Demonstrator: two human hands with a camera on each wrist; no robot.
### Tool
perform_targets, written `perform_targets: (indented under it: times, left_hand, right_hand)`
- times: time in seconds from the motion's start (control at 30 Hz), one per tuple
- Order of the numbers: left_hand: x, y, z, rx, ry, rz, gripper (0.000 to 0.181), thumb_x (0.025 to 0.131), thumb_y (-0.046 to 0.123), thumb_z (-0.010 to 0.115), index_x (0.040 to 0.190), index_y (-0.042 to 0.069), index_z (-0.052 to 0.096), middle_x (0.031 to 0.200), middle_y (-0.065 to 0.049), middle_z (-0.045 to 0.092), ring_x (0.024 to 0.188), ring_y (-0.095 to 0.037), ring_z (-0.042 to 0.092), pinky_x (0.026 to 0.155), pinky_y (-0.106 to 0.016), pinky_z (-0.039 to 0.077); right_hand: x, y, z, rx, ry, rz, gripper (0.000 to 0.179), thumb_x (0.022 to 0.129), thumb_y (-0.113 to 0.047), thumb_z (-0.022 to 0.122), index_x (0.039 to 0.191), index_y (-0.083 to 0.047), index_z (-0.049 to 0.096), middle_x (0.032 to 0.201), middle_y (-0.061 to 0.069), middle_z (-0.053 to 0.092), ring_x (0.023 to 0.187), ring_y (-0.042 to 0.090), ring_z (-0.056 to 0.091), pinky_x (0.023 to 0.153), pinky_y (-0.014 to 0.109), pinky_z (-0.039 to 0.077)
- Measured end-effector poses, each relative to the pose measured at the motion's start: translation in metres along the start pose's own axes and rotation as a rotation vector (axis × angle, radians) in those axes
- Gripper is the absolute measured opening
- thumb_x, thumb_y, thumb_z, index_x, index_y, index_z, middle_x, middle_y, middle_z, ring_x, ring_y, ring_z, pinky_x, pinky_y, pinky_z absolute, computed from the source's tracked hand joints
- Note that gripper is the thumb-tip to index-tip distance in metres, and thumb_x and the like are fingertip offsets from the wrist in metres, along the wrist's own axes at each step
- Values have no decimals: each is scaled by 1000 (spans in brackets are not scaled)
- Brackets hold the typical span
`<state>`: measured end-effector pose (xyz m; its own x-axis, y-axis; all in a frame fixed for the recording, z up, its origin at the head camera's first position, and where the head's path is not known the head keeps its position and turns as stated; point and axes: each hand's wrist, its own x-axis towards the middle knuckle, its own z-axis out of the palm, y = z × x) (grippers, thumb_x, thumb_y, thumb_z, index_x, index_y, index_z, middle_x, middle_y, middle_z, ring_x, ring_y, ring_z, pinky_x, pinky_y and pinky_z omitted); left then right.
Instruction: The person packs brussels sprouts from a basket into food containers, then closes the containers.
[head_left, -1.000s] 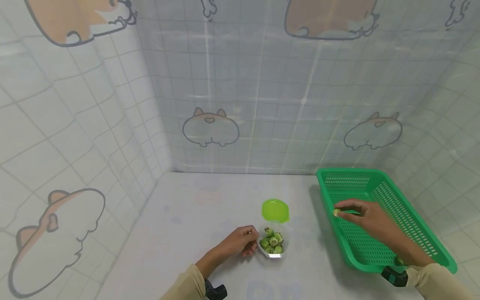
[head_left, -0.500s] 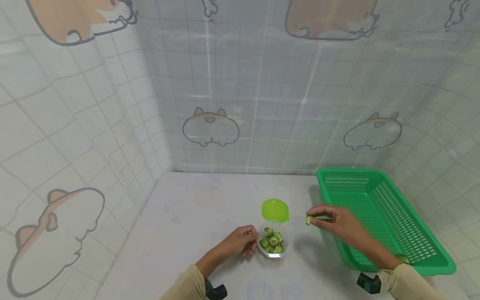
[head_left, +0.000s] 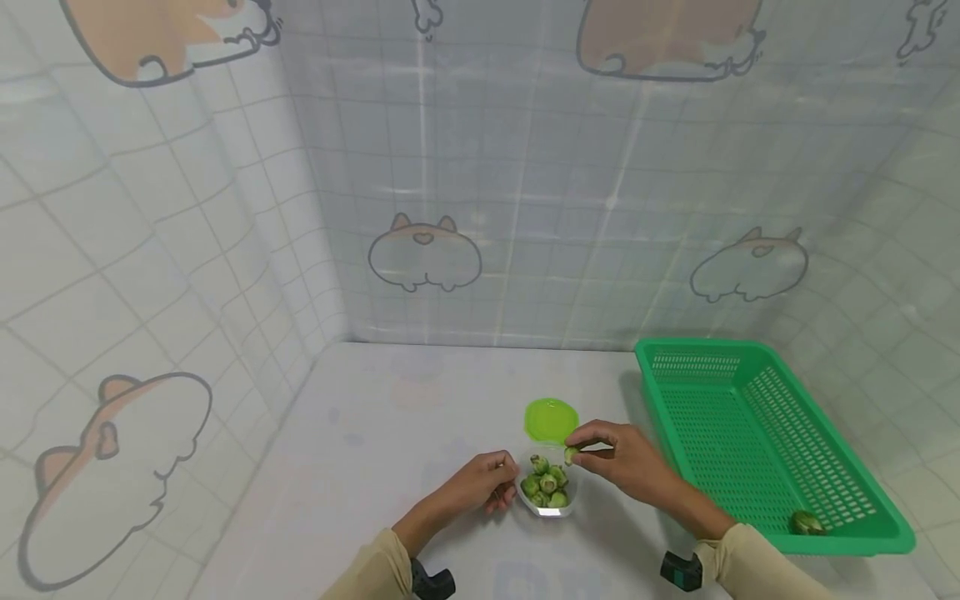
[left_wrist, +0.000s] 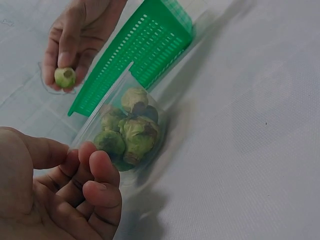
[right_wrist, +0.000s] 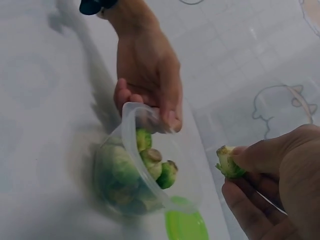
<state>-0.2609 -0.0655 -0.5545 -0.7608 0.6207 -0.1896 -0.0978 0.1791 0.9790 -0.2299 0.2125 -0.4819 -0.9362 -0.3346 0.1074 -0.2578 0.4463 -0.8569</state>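
Observation:
A clear plastic container (right_wrist: 131, 117) stands on the table with several Brussels sprouts (head_left: 546, 483) inside. My left hand (head_left: 480, 483) pinches the container's rim on its left side, thumb against curled fingers, as the left wrist view shows. Between thumb and fingertips my right hand (head_left: 626, 462) pinches a single Brussels sprout (right_wrist: 229, 162). That sprout is just above the container's right rim, apart from the ones inside. A bright green lid (head_left: 551, 420) lies flat on the table right behind the container.
To the right stands a large green plastic basket (head_left: 675, 433) with slotted walls. One more Brussels sprout (head_left: 807, 523) lies in its near right corner. Tile-patterned curtains (head_left: 510, 167) with dog drawings enclose the white table (head_left: 390, 417) at the back and both sides.
My right hand has moved left from over the basket to the container, carrying the pinched sprout. The sprout in the basket's corner is now uncovered. My left hand has stayed on the rim.

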Motion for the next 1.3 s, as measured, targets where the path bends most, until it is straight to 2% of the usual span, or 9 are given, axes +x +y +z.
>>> perform_targets:
  times: [0.2,0.43,0.67,0.87,1.07,1.3]
  left_hand:
    - [3,-2,5,2,-18,-4,26,106,24,51,91,4,57,73,-5,62,61,-15,55,50,-24,42]
    - [4,-1,8,-2,-42,-5,26,106,24,51,91,3,57,73,-5,61,61,-15,54,50,-24,42]
    - [8,-2,13,2,-63,-5,25,106,23,50,91,4,57,72,-4,61,60,-14,54,50,-23,42]
    - [9,-3,15,11,-61,-5,25,106,23,51,91,3,58,73,-5,61,61,-15,55,50,-24,42]
    - [5,0,9,15,-55,-10,26,106,23,50,96,1,59,76,-4,62,62,-13,56,51,-24,42]
    - [3,1,-5,27,-42,9,28,107,25,49,94,1,56,76,-5,61,62,-13,54,51,-24,43]
  right_hand:
    - [0,9,7,-9,10,37,18,90,-15,77,107,-19,73,109,6,72,105,20,69,85,26,56]
    - [-3,14,11,-13,-3,31,17,91,-13,75,108,-16,73,109,4,71,105,25,68,84,27,57]
    - [-4,14,16,-126,-28,54,18,91,-9,75,107,-16,72,108,4,71,103,24,68,77,26,57]
    - [-4,14,21,-222,-43,30,19,89,-8,77,106,-14,73,106,1,72,98,20,68,72,25,56]
    - [3,15,26,-313,-55,-41,22,86,-7,79,107,-13,73,104,-4,72,97,15,68,72,23,56]
    - [18,11,29,-304,-76,-91,22,86,-7,79,107,-12,73,104,-2,72,98,16,68,75,24,56]
